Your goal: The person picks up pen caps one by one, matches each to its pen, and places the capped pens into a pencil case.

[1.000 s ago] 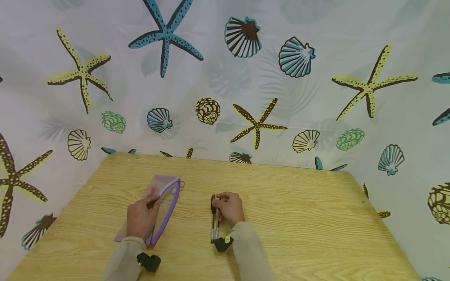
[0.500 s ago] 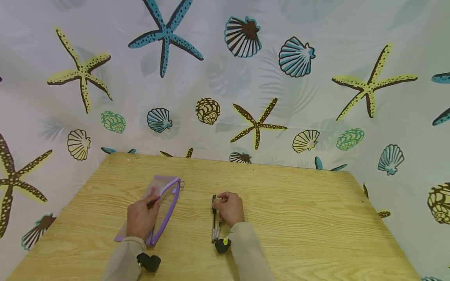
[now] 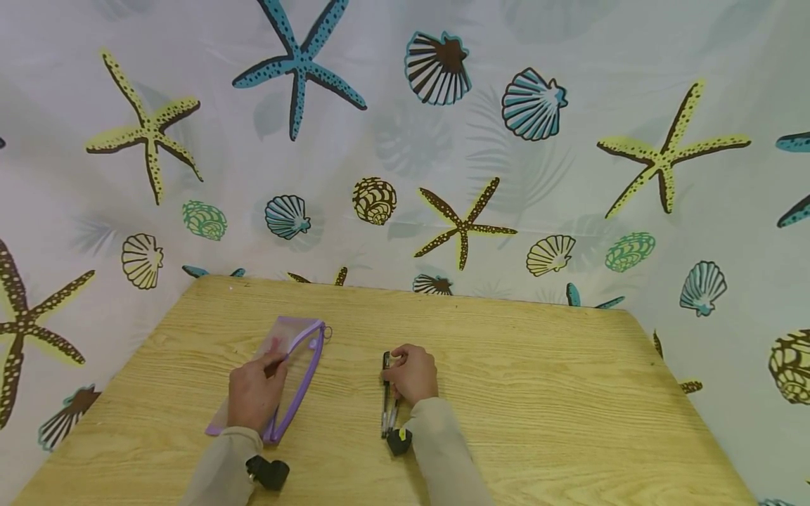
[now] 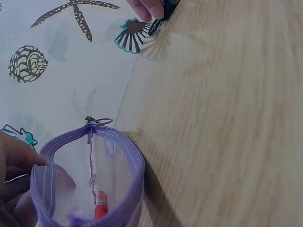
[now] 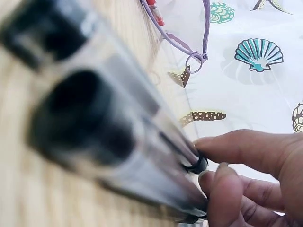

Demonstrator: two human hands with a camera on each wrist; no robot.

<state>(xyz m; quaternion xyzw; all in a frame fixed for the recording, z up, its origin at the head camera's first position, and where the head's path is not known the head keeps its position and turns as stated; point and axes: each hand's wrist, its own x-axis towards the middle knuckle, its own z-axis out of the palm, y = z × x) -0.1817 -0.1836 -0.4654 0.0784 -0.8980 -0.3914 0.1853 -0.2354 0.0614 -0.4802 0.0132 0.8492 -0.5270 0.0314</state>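
Note:
On the left side of the table, my left hand pinches one edge of the mouth of a see-through zip pencil pouch with purple trim. Its mouth gapes, and a red-ended stick-like item shows inside in the left wrist view. My right hand holds two clear-barrelled pens with black caps by their far ends. One pen lies to the left of the fingers; the other pen is partly hidden under the hand. Their near ends look large and blurred in the right wrist view.
The wood-grain table extends to both sides and behind the hands. A white curtain printed with starfish and shells surrounds its back and sides. A small ring hangs at the pouch's far corner.
My right hand's fingers have shifted slightly on the pens, and the left pen has moved a little to the right. The left hand and pouch stay in place.

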